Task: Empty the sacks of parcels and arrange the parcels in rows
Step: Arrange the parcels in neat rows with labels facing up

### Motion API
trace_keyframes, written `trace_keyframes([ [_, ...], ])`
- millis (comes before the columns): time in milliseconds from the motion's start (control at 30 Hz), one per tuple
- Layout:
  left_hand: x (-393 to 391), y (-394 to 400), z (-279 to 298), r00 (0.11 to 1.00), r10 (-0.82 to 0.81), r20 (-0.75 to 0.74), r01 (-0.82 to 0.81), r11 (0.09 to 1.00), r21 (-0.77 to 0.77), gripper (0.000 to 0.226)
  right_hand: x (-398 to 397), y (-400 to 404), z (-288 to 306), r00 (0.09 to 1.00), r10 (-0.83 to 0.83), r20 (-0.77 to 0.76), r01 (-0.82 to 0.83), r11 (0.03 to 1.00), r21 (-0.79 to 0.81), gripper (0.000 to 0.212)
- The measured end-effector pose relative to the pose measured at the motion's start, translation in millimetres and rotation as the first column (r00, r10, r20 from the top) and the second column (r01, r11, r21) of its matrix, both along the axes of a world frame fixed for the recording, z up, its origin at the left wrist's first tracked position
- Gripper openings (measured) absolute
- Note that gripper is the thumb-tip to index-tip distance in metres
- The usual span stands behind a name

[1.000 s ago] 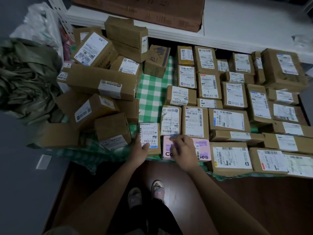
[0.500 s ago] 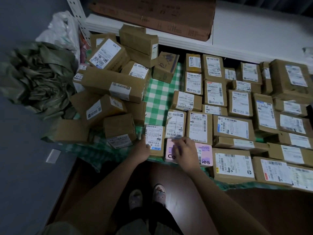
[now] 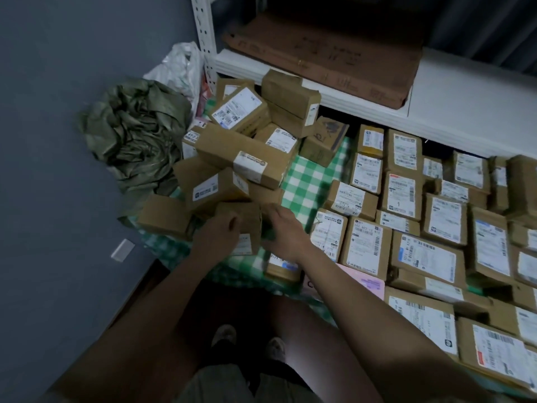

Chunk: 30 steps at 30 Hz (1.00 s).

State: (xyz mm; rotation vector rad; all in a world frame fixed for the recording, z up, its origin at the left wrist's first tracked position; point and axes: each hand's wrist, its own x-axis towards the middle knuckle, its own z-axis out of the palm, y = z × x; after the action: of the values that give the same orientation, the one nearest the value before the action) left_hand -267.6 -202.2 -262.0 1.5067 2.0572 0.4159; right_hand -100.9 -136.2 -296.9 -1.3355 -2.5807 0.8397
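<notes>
Head view: your left hand and right hand both reach a small box at the near edge of the pile. The left hand's fingers curl against the box's left side; the right hand lies against its right side, fingers bent over the edge. Motion blur prevents confirmation of a full grasp by the right hand. The box rests on the checked cloth, label facing you, just beside a larger labelled box. The pile of unsorted boxes sits left of the bare cloth strip. The rows of labelled boxes lie to the right, packed edge to edge. A pink parcel lies in the nearest row, partly under your right forearm. A crumpled green sack lies on the floor left of the pile, with a white bag behind it. A shelf above the rows carries a flat carton.
</notes>
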Motion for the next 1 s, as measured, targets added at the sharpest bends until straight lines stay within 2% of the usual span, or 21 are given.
trace_keyframes([
  [67,-13.5,4.0,2.3,0.998,0.059,0.027,-0.061,0.994,0.086,0.028,-14.5,6.8,-0.6,0.998,0.045,0.048,-0.044,0.999,-0.023,0.098],
  [133,-26.4,8.6,5.9,0.995,0.068,0.068,-0.074,0.992,0.099,0.027,-25.3,11.6,-1.4,0.991,0.059,0.118,-0.053,0.997,-0.053,0.108],
  [367,-69.2,28.8,3.9,0.981,-0.043,0.188,0.035,0.998,0.047,0.023,-39.7,12.0,-4.9,0.986,0.018,0.164,-0.019,1.000,0.001,0.093],
  [533,-87.0,44.5,5.0,0.964,-0.110,0.242,0.093,0.992,0.084,0.025,-43.0,8.5,3.2,0.999,0.000,0.052,0.003,0.999,-0.041,0.090],
  [600,-91.4,51.1,8.4,0.941,-0.117,0.317,0.085,0.990,0.113,0.026,-45.1,7.7,8.4,0.999,-0.029,0.027,0.031,0.998,-0.056,0.092],
  [733,-101.3,62.1,12.2,0.902,-0.116,0.416,0.078,0.991,0.108,0.023,-43.2,5.7,18.4,0.987,-0.141,-0.078,0.125,0.976,-0.180,0.096],
  [833,-107.4,68.7,13.8,0.875,-0.085,0.477,0.025,0.991,0.132,0.022,-39.4,5.7,37.4,0.920,-0.311,-0.238,0.227,0.919,-0.323,0.090],
  [1000,-109.4,77.3,25.3,0.858,-0.076,0.509,-0.052,0.971,0.233,0.021,-23.7,13.3,72.8,0.793,-0.484,-0.371,0.284,0.831,-0.479,0.086],
])
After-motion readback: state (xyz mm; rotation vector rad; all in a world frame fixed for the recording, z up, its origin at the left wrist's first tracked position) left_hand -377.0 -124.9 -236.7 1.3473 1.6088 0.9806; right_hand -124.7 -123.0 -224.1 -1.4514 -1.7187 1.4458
